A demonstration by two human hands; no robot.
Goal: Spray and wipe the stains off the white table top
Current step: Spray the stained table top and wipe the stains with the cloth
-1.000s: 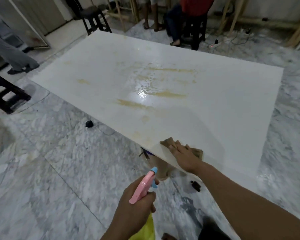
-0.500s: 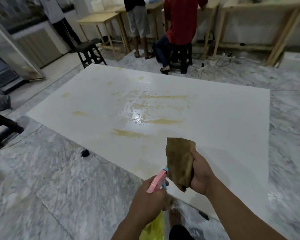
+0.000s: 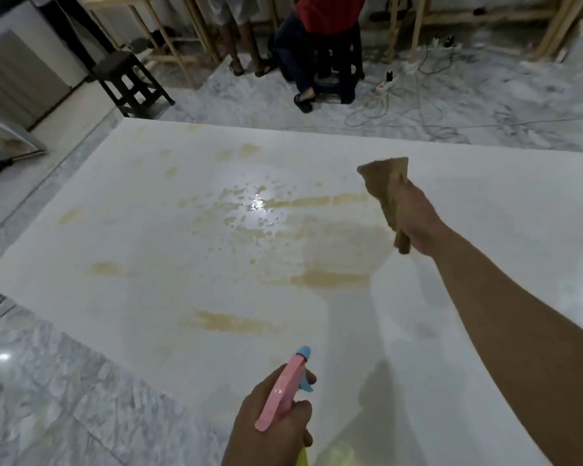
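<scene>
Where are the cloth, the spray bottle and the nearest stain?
cloth (image 3: 386,183), head view, upper folded part.
spray bottle (image 3: 281,395), head view, pink trigger head.
nearest stain (image 3: 233,326), head view, middle of streak.

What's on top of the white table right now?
On the white table top lie yellow-brown stains and wet spray droplets. The right hand holds the brown cloth above it; the arm hides a strip of surface.

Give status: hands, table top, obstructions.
Left hand gripping pink spray bottle, aimed at table. Right hand holding brown cloth raised above table top. Yellow-brown stains remain, centre wet. Nothing blocking.
</scene>
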